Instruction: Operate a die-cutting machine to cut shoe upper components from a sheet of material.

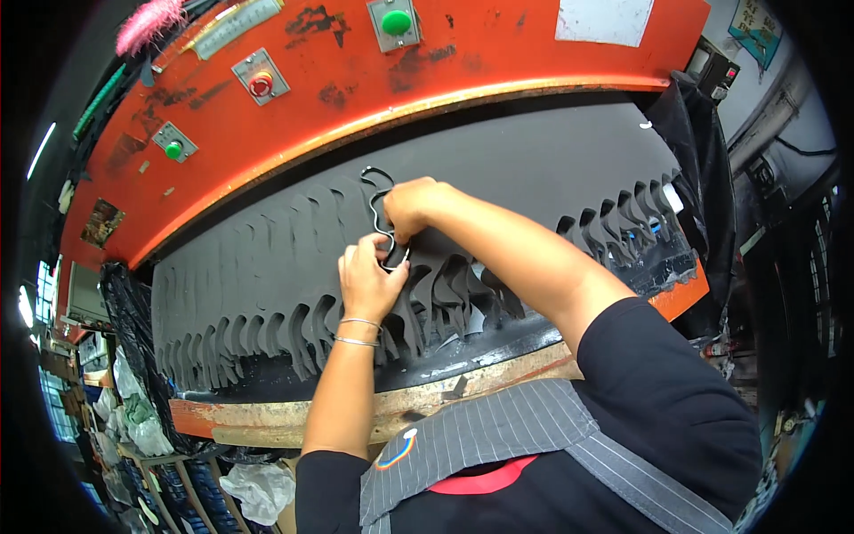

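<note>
A thin metal cutting die (377,187), bent in a wavy sole-like outline, stands on a dark grey foam sheet (543,160). My left hand (366,278), with two bracelets at its wrist, grips the die's near end. Farther up, my right hand (411,209) is closed on the die's right side, its fingertips partly hidden. Left of the die, the foam carries rows of curved cut lines. Along the sheet's near edge, wavy cut tongues of foam (298,334) stick out, several of them lifted or curled.
An orange press beam (329,98) spans the far side, with green buttons (396,22) and a red button (261,84). A worn wooden ledge (498,374) runs along the near side. Black plastic sheeting (703,160) hangs at the right; clear plastic bags (258,489) lie at lower left.
</note>
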Tool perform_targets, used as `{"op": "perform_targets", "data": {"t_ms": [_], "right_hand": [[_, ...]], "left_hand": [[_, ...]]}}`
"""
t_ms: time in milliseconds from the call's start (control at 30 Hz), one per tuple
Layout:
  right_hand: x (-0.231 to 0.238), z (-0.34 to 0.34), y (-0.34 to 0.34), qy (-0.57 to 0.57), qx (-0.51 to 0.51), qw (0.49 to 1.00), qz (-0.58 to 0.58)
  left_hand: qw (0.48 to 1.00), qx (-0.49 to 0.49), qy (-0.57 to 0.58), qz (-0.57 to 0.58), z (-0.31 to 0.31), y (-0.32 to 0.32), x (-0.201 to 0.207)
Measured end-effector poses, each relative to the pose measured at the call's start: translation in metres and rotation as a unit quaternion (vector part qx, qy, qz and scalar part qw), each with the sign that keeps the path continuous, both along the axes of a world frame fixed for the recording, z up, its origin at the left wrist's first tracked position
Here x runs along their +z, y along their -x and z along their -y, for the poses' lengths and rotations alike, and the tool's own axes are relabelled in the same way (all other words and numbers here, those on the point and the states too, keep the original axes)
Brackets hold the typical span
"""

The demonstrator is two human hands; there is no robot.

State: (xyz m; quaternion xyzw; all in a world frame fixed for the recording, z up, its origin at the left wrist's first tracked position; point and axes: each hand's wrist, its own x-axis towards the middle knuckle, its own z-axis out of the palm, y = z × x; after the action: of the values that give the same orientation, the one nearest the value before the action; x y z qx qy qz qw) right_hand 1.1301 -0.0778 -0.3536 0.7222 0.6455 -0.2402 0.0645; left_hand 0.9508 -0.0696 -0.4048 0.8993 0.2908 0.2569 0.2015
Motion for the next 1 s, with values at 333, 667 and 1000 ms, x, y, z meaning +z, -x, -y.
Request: {"op": "perform_targets", "data": {"t_ms": [333,667,1000], "right_hand": [[-0.022,-0.003,-0.036,-0.143,0.047,0.969,-0.198],[-0.032,0.047,-0.037,-0.282,-0.014,0.953,-0.111],[-0.061,0.109,0.003,-0.319,-0.111,0.94,-0.042]], "left_hand": [[0.977,-0.005,0.186,0.101,-0.003,-0.02,-0.004],[0.968,-0.004,0.069,-0.239,-0.039,-0.056,0.003],[0.958,-0.045,0.105,-0.263,-0.045,-0.061,0.004]]}}
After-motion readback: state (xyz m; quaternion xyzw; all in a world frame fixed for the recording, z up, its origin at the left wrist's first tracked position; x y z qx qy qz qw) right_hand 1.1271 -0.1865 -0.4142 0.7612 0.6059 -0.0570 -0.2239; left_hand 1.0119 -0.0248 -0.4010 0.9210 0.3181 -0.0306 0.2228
